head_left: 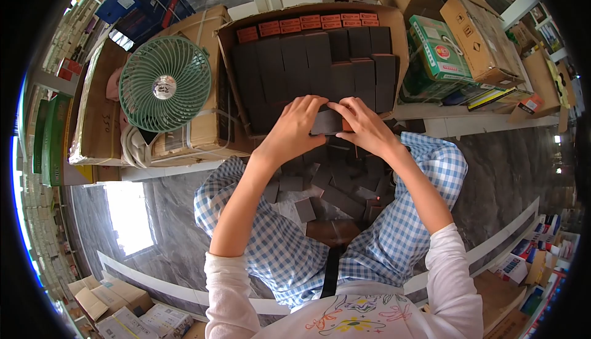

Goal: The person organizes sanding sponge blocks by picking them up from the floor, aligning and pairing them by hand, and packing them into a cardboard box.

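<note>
Between my two hands is a small black box, with a bit of orange showing at its right end. My left hand grips its left side, thumb below and fingers curled over the top. On the other side, my right hand pinches the right end between thumb and fingers. Just beyond them stands a large open carton, packed with rows of similar black boxes and a back row of orange-ended boxes. Loose black boxes lie in a jumble below my hands, between my knees.
A green fan stands on cardboard boxes to the left. On the right are a green-and-white box and a brown carton. Flattened cartons lie at the lower left. Shelves with goods line both sides.
</note>
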A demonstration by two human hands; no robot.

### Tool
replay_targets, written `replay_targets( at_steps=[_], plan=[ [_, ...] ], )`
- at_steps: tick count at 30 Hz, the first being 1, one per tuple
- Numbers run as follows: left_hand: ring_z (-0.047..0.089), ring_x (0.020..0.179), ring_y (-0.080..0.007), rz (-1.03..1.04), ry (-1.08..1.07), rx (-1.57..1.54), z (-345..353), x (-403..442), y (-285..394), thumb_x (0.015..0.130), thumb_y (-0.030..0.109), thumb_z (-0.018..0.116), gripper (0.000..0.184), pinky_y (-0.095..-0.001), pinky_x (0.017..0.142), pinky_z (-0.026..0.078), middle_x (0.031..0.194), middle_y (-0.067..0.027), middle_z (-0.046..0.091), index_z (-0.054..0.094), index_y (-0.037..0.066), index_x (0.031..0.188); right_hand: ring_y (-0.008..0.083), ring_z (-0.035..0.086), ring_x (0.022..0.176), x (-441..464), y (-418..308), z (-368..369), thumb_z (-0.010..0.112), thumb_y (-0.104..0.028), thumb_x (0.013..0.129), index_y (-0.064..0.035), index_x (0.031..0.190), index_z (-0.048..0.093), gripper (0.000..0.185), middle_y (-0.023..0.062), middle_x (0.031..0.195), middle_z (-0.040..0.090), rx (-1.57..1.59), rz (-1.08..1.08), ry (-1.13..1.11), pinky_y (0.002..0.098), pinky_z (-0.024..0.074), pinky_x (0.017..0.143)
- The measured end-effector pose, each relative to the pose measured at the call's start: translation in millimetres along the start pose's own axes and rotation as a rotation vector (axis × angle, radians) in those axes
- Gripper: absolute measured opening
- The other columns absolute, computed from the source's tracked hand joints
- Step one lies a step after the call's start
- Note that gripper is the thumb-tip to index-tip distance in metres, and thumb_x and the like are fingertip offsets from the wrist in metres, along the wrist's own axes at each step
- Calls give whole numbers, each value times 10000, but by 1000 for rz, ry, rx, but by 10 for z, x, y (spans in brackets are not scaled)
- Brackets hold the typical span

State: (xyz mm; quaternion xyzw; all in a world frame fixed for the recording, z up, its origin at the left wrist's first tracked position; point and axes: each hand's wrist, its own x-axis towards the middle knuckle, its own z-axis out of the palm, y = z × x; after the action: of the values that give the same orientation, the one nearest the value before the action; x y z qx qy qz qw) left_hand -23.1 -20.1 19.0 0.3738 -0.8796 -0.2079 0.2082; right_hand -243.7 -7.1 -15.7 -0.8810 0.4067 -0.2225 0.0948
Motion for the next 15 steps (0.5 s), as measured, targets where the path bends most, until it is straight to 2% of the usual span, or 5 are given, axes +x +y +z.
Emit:
replay_targets(
  at_steps=[5, 9, 14, 15],
  plan=[
    [514, 1131, -347, -92, -43, -48, 166, 6, -9, 712, 117, 742, 695, -416, 986, 413, 1217, -185, 533, 382, -29, 1288, 298, 533, 1040, 22, -58, 30, 774, -54, 688, -73, 1419, 323, 860, 117, 1157, 485, 4, -12, 36, 387, 484, 940],
    [526, 1105, -340, -65, -93, 70, 191, 8, -9, 708, 116, 748, 656, -412, 949, 432, 1195, -182, 537, 405, -27, 1248, 300, 532, 1039, 12, -42, 43, 773, -41, 685, -70, 1433, 292, 890, 120, 1151, 488, 28, -21, 19, 386, 480, 941],
    [530, 1109, -323, -89, -132, 83, 211, 20, 52, 698, 113, 755, 590, -409, 899, 454, 1156, -183, 544, 430, -25, 1170, 310, 492, 1149, 17, -76, 33, 783, -72, 687, -73, 1441, 279, 907, 126, 1238, 465, -24, 17, -10, 414, 444, 992],
    [553, 1069, -322, -67, -87, 124, 239, 12, 37, 704, 103, 747, 559, -406, 863, 470, 1126, -180, 549, 436, -22, 1151, 310, 492, 1149, 13, -64, 37, 783, -72, 687, -73, 1441, 279, 907, 126, 1238, 465, -24, 18, -11, 414, 444, 992]
  ],
)
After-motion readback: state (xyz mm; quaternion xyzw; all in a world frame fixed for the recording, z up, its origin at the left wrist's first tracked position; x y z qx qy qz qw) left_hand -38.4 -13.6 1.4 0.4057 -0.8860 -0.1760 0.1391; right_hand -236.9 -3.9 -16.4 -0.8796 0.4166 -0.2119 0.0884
